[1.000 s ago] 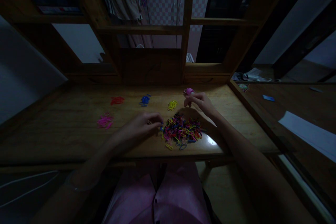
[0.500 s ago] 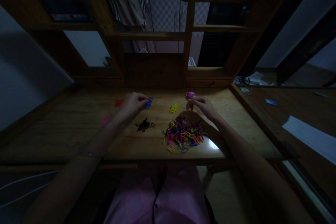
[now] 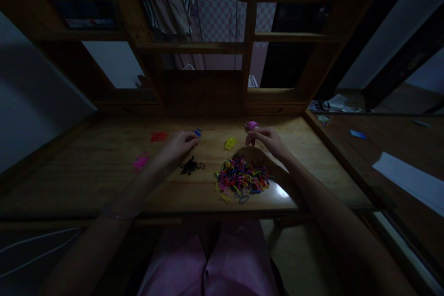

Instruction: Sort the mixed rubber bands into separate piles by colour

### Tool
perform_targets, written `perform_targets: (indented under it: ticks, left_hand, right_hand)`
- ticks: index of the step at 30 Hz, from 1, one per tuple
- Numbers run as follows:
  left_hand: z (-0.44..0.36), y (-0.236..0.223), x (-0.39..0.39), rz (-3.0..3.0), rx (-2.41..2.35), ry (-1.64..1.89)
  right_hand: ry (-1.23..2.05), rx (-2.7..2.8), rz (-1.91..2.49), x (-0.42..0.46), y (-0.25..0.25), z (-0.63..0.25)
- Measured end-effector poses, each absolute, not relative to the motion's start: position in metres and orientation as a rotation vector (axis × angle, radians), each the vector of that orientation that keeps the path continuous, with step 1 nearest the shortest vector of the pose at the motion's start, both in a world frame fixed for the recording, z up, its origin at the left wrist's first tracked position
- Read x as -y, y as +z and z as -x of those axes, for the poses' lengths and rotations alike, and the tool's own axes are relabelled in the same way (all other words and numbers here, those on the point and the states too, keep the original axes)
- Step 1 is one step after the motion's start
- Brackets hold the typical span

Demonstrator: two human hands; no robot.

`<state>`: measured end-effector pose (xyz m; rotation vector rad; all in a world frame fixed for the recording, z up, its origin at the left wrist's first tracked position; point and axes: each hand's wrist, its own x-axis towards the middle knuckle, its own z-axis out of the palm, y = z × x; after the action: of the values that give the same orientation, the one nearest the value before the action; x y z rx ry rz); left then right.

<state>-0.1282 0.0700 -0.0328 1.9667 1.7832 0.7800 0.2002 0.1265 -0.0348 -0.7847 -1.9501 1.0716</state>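
My left hand [image 3: 181, 143] hovers over the desk with thumb and fingers closed together. It partly covers a small pile of blue rubber bands [image 3: 197, 132], and a black rubber band pile [image 3: 189, 165] lies just nearer to me. Whatever the left fingers may hold is hidden. My right hand [image 3: 264, 138] is bent downward in a pinch beyond a large heap of mixed-colour rubber bands [image 3: 243, 175]; I cannot make out anything in its fingertips. Between the hands lies a yellow rubber band pile [image 3: 230, 143]. Red bands [image 3: 158, 136] and pink bands [image 3: 141, 161] sit to the left.
A pink object [image 3: 252, 125] is behind my right hand. The wooden shelf unit [image 3: 203, 92] rises at the desk's back. On the brown surface to the right lie white paper [image 3: 409, 180] and a small blue packet [image 3: 357, 134].
My left hand has drawn back from the blue pile, a little toward me, uncovering more of the red and pink piles. My right hand has hardly moved.
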Motion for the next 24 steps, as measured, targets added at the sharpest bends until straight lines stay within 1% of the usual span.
perform_targets:
  ticks: [3, 7, 9, 11, 14, 19, 24]
  left_hand:
    - [0.117, -0.026, -0.069, -1.992, -1.786, 0.869]
    - [0.074, 0.002, -0.046, -2.041, -1.591, 0.897]
    - [0.048, 0.013, -0.025, -2.122, -1.411, 0.824]
    - [0.027, 0.014, -0.001, -2.158, -1.248, 0.734]
    - [0.009, -0.006, 0.033, -2.143, -1.197, 0.67]
    - [-0.005, -0.052, 0.069, -1.975, -1.353, 0.797]
    - [-0.019, -0.061, 0.073, -1.896, -1.371, 0.832]
  right_hand:
    - [1.069, 1.943, 0.785, -0.125, -0.034, -0.2]
    - [1.074, 1.923, 0.778, -0.125, -0.033, -0.199]
    - [1.069, 1.92, 0.794, -0.126, -0.034, -0.2]
    - [1.057, 1.921, 0.817, -0.128, -0.036, -0.201]
    - [1.047, 1.919, 0.817, -0.13, -0.038, -0.202]
    - [1.055, 1.932, 0.796, -0.128, -0.038, -0.201]
    - [1.073, 1.952, 0.782, -0.126, -0.036, -0.199]
